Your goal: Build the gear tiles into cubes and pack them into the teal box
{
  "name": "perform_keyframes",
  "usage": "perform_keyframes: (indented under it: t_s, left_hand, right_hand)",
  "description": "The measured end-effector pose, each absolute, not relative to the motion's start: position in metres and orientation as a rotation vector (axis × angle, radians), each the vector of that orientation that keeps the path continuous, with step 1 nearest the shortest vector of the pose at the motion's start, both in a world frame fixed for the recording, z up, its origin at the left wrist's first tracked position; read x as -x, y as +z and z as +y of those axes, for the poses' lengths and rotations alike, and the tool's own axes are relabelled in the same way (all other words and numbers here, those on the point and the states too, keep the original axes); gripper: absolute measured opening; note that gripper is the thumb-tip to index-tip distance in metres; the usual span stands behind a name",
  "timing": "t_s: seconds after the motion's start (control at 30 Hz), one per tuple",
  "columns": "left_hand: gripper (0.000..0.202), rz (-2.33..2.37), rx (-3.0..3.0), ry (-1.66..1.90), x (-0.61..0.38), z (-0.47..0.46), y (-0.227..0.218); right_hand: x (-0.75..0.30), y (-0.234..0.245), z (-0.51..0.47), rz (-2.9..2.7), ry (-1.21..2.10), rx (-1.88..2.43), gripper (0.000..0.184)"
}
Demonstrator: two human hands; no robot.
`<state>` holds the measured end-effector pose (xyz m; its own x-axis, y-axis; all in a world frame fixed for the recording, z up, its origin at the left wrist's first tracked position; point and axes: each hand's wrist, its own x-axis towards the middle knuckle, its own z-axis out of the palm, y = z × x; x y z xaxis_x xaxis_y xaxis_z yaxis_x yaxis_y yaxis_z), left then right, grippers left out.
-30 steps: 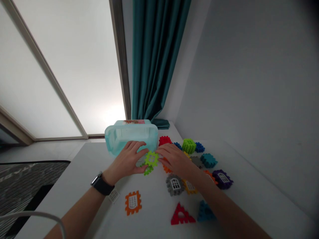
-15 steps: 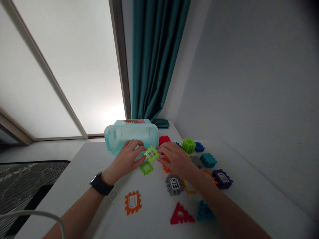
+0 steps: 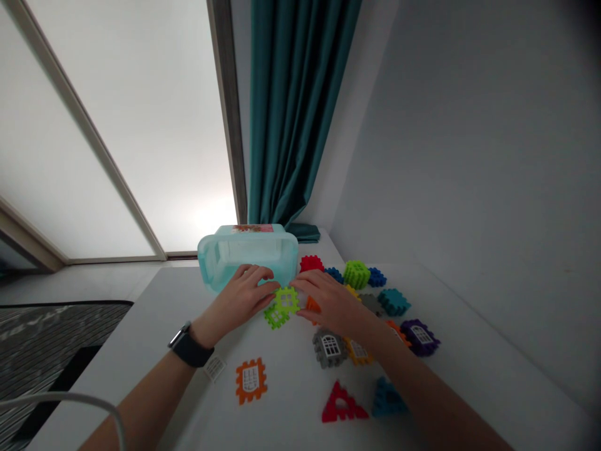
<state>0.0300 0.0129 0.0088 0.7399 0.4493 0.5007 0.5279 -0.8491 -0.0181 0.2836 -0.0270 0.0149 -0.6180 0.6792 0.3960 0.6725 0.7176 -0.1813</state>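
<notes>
A lime-green window-shaped building block (image 3: 287, 301) with notched edges is held between both hands, just above the table. My left hand (image 3: 245, 290), with a dark smartwatch on its wrist, pinches the left edge. My right hand (image 3: 327, 300) has its fingers and thumb at the right edge. Partly under the held block lies a second lime-green window block (image 3: 275, 318). Nearer to me are an orange window block (image 3: 251, 381) and a loose white window insert (image 3: 215, 368). Behind my left hand a clear turquoise bin (image 3: 253, 248) rests on its side.
Right of my hands lie several blocks, among them a grey window block (image 3: 329, 348), a purple one (image 3: 420, 337) and a teal stack (image 3: 394, 302). A red triangle (image 3: 342, 404) and blue triangle (image 3: 387, 399) lie in front. A white cable (image 3: 70, 396) crosses the lower left.
The held lime-green block has come down slightly toward the table and turned more upright, closer to the second green block. Both hands have shifted a little with it.
</notes>
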Motion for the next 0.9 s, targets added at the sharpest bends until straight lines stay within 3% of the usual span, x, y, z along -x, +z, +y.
perform_keyframes:
  t_s: [0.37,0.6,0.73,0.9]
  left_hand:
    - [0.031,-1.001,2.825,-0.801,-0.036,0.006,0.013]
    - [0.017,-1.021,2.809,-0.848,-0.039,0.007,0.009]
    - [0.017,-1.031,2.808,-0.852,-0.039,0.009,0.007]
    - [0.018,-1.022,2.769,-0.763,-0.031,0.014,0.006]
  right_hand:
    - [-0.281,0.015,-0.026,-2.300,-0.037,1.134,0.046]
    - [-0.275,0.011,-0.027,-2.246,-0.033,1.124,0.042]
    - [-0.275,0.007,-0.026,-2.239,-0.042,1.172,0.045]
    - [-0.278,0.006,-0.025,-2.299,-0.090,1.169,0.034]
